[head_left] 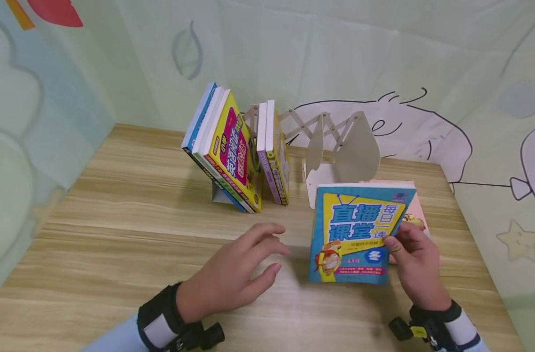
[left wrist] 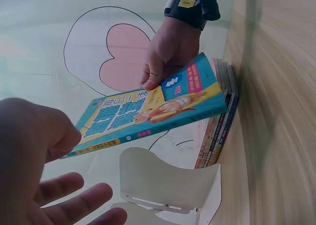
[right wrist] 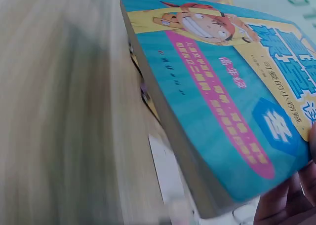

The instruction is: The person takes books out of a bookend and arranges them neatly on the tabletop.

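A blue-and-yellow book [head_left: 355,234] is held above the table by my right hand [head_left: 419,264], thumb on the front cover and fingers behind its right edge. In the right wrist view the lower part of this book [right wrist: 217,101] fills much of the picture. My left hand [head_left: 236,266] hovers to the left of the book with its fingers relaxed and spread, holding nothing; a gap separates it from the book. Behind the held book, partly hidden, lies a stack of books with a pink cover [head_left: 419,203] on top; its spines [left wrist: 217,131] show in the left wrist view.
An expandable cream book rack [head_left: 357,146] stands at the back by the wall hanging. Several books [head_left: 232,151] lean left at its left end, and thinner books [head_left: 274,154] stand beside them. The wooden table [head_left: 118,234] reaches to the wall hanging [head_left: 258,49].
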Demonstrator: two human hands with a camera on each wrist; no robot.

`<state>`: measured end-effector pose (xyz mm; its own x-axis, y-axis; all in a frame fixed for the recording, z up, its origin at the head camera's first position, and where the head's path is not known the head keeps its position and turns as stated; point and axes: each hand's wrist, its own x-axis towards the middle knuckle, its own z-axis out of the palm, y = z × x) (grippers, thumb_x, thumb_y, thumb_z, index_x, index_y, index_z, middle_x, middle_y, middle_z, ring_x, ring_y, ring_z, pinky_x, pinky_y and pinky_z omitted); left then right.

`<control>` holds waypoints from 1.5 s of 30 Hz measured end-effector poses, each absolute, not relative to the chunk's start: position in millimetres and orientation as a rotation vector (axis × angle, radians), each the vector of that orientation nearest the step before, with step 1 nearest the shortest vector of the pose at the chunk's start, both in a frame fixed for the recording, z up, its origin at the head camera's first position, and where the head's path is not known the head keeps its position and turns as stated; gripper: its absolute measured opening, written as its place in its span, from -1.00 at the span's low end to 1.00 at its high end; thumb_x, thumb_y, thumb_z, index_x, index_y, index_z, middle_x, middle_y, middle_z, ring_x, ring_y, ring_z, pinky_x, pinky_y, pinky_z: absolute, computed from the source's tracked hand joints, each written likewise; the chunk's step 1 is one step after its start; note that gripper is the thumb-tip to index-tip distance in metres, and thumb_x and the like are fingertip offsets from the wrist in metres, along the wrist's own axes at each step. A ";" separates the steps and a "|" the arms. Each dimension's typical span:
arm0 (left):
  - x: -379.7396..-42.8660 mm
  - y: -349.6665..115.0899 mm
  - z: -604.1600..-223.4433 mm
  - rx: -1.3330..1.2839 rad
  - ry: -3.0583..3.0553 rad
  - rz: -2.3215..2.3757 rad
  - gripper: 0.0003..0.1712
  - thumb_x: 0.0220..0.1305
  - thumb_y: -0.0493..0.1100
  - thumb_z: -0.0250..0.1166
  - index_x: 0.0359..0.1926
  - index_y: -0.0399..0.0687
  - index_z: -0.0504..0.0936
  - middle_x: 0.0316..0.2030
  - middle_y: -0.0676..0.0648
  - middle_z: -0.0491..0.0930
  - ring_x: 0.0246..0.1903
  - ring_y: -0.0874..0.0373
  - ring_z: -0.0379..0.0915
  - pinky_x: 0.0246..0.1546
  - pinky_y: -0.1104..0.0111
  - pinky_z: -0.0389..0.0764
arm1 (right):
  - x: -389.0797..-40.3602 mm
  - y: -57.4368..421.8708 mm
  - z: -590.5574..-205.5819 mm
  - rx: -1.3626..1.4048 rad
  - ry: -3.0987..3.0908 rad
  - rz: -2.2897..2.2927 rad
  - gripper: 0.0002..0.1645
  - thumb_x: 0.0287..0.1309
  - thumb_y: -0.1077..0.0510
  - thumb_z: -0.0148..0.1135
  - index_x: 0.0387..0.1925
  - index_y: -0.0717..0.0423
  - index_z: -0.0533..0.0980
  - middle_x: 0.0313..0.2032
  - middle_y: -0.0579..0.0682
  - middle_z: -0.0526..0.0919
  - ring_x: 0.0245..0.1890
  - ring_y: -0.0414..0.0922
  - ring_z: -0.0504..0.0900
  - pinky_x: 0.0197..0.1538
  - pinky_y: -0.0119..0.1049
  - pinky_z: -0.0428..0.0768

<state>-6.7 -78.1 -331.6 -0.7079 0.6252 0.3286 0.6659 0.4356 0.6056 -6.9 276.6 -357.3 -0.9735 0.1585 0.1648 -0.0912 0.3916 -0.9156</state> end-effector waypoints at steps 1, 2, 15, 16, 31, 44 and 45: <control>-6.8 -78.4 -331.7 -1.177 -2.625 -1.135 -0.75 0.39 -0.11 0.23 0.05 0.04 0.60 0.30 -0.06 0.38 0.14 0.22 0.51 0.15 0.22 0.61 | -8.3 282.0 -356.9 -0.095 -2.396 1.663 -0.63 0.40 0.26 0.11 0.18 0.28 0.49 -0.12 -0.27 0.71 -0.22 -0.30 0.68 -0.17 -0.53 0.67; -6.9 -78.6 -331.9 -1.175 -2.633 -1.129 -0.76 0.40 -0.10 0.23 0.05 0.05 0.60 0.31 -0.07 0.38 0.13 0.22 0.52 0.15 0.22 0.61 | -10.0 287.2 -356.6 -0.132 -2.345 1.738 -0.61 0.40 0.24 0.11 0.20 0.27 0.49 -0.11 -0.23 0.70 -0.21 -0.29 0.69 -0.16 -0.51 0.68; -7.2 -78.2 -331.6 -1.174 -2.702 -1.082 -0.68 0.41 -0.06 0.21 0.13 0.01 0.56 0.25 -0.01 0.46 0.22 0.17 0.45 0.19 0.19 0.58 | -31.8 353.4 -359.6 -0.634 -1.950 1.970 -0.36 0.28 0.02 0.24 0.34 0.16 0.44 -0.08 -0.13 0.62 -0.22 -0.25 0.60 -0.23 -0.56 0.67; -7.1 -78.0 -331.6 -1.173 -2.702 -1.081 -0.66 0.41 -0.05 0.21 0.14 0.01 0.55 0.24 0.00 0.47 0.23 0.17 0.44 0.20 0.20 0.58 | -32.9 357.9 -360.3 -0.661 -1.980 1.945 -0.35 0.29 0.01 0.23 0.35 0.15 0.43 -0.10 -0.15 0.61 -0.24 -0.26 0.59 -0.25 -0.58 0.66; -5.6 -77.4 -335.3 -1.162 -2.715 -1.059 -0.64 0.41 -0.05 0.21 0.17 -0.01 0.54 0.23 0.00 0.50 0.25 0.18 0.43 0.22 0.20 0.56 | -44.9 387.0 -371.2 -0.983 -2.561 1.690 -0.10 0.28 -0.36 0.08 0.51 -0.08 0.19 0.01 -0.10 0.52 -0.33 -0.24 0.64 -0.34 -0.38 0.69; -4.4 -77.0 -337.0 -1.158 -2.704 -1.039 -0.63 0.42 -0.04 0.20 0.17 -0.03 0.54 0.23 -0.02 0.50 0.24 0.16 0.44 0.19 0.19 0.58 | -46.4 377.7 -374.3 -0.637 -2.942 1.202 0.03 0.25 -0.33 0.23 0.56 -0.03 0.05 0.51 0.24 0.14 0.42 0.32 0.21 0.34 0.27 0.36; -4.4 -77.1 -337.1 -1.158 -2.704 -1.040 -0.63 0.42 -0.04 0.20 0.17 -0.03 0.54 0.23 -0.02 0.50 0.24 0.16 0.44 0.19 0.19 0.58 | -45.8 376.6 -374.7 -0.621 -2.957 1.164 0.03 0.25 -0.33 0.23 0.55 -0.02 0.07 0.50 0.28 0.16 0.40 0.34 0.22 0.31 0.30 0.37</control>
<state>-4.4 -77.1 -337.1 -0.7242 0.6361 0.2664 0.6507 0.5023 0.5695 -45.8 376.6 -374.7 -0.9219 0.3151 -0.2253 0.3841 0.6686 -0.6367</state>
